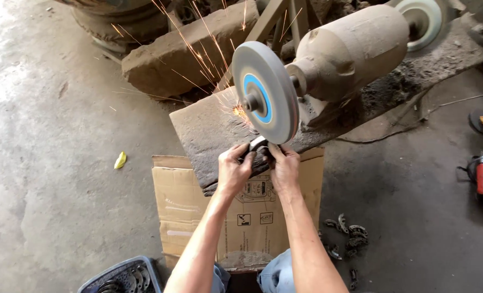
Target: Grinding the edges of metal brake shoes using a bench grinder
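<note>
Two-wheeled bench grinder [350,54] on dusty slab [209,127], flattened cardboard box [252,211] below, grey grinding wheel [266,92] throwing sparks, left hand [234,171] and right hand [285,168] both clamped on small metal part [258,144] pressed against wheel's lower edge.

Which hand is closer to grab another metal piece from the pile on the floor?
Probably the right hand. The pile of metal pieces lies on the floor on that side. The left hand would have to cross over. Both hands hold the small metal part at the grinding wheel.
</note>
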